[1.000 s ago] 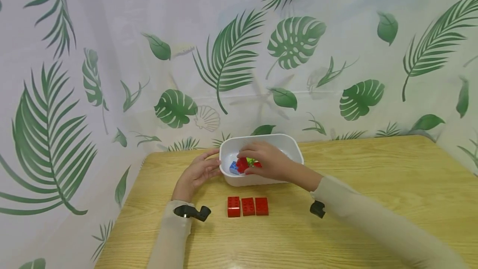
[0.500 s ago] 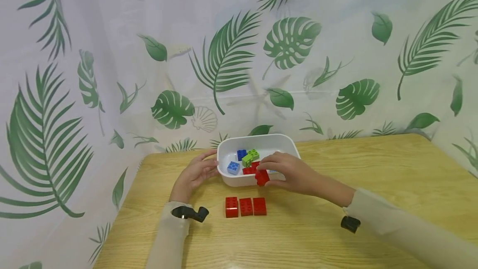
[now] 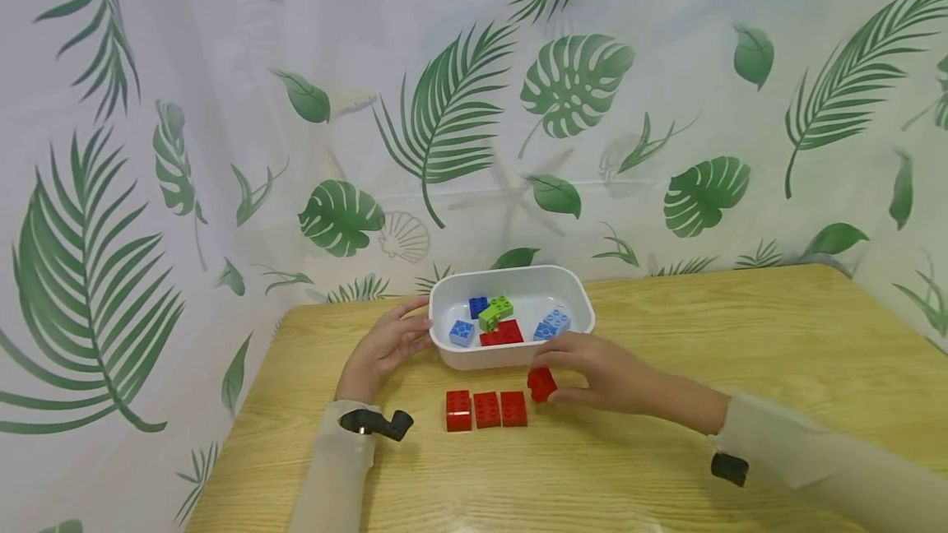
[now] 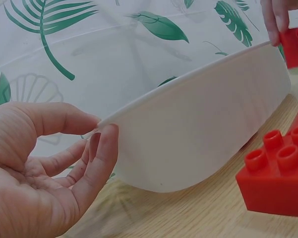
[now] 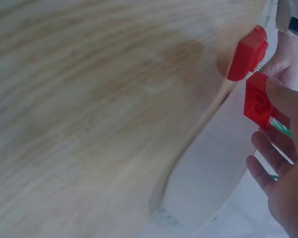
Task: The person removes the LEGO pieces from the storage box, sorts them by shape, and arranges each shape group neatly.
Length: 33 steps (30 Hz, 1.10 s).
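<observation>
In the head view my right hand (image 3: 607,373) pinches a red toy building brick (image 3: 541,385) between thumb and fingers, just above the table in front of the white bin (image 3: 481,359). The right wrist view shows this held brick (image 5: 258,101) with its hollow underside. A row of three red bricks (image 3: 486,410) lies to its left on the table. My left hand (image 3: 388,348) pinches the bin's left rim; in the left wrist view its fingertips (image 4: 106,144) meet at the rim, and the nearest red brick (image 4: 275,183) stands studs up.
Inside the bin lie light blue bricks (image 3: 462,333), a dark blue brick (image 3: 478,307), lime green bricks (image 3: 494,313) and red bricks (image 3: 504,333). Behind the wooden table (image 3: 704,336) hangs a leaf-patterned white curtain (image 3: 459,204), close to the bin's back.
My right hand has lifted the red brick out of the bin and carried it rightward and toward me, to beside the row's right end. The left hand stays at the rim.
</observation>
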Available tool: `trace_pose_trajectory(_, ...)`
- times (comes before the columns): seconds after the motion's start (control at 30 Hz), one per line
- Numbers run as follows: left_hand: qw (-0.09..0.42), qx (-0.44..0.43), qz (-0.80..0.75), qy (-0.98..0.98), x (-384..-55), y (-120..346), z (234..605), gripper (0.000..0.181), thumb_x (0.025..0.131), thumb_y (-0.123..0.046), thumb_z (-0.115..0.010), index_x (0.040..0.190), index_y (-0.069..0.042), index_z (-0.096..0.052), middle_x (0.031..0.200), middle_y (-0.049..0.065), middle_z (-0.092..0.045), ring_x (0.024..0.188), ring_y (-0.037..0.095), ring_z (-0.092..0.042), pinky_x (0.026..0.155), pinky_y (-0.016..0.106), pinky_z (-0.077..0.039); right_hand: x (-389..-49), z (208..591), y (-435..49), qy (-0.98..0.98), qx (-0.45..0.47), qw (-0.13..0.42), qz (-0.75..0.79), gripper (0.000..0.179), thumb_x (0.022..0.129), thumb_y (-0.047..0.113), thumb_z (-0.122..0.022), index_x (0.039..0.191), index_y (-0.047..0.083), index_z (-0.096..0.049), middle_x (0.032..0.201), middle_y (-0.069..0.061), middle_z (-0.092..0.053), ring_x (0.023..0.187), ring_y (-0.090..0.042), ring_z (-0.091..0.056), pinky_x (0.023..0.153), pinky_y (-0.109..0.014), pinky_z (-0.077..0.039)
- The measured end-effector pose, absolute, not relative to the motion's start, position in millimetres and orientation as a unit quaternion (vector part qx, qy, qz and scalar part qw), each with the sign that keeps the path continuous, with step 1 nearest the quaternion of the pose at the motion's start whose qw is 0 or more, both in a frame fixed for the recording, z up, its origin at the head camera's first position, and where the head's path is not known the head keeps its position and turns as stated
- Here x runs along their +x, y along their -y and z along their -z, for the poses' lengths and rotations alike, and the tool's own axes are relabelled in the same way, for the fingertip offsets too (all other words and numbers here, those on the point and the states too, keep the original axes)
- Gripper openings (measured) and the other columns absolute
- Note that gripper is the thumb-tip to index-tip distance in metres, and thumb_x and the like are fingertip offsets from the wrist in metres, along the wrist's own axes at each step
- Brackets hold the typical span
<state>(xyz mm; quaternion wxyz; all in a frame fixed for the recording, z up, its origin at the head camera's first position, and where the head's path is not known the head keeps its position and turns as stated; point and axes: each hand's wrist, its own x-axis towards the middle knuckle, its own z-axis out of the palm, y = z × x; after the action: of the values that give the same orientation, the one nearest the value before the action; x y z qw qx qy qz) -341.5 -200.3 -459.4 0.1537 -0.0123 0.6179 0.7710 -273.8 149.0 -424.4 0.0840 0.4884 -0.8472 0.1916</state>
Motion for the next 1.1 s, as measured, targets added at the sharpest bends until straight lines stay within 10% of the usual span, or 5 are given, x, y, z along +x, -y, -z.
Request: trace_pose_trajectory(1.1,0.158,-0.011,-0.783,-0.601,-341,200,458,0.057,0.099,0.006,-0.055,0.152,-0.002,-0.039,0.133,0.012,-0.062,0.098,0.013,-0.07,0.081,0.026,-0.061,-272,456,-162,0.877,0.431,0.007,-0.212,0.038,0.088,0.031,-0.081,0.12,0.016,-0.068,0.117,0.005,-0.07,0.104,-0.014,-0.064,0.094,-0.036,-0.058)
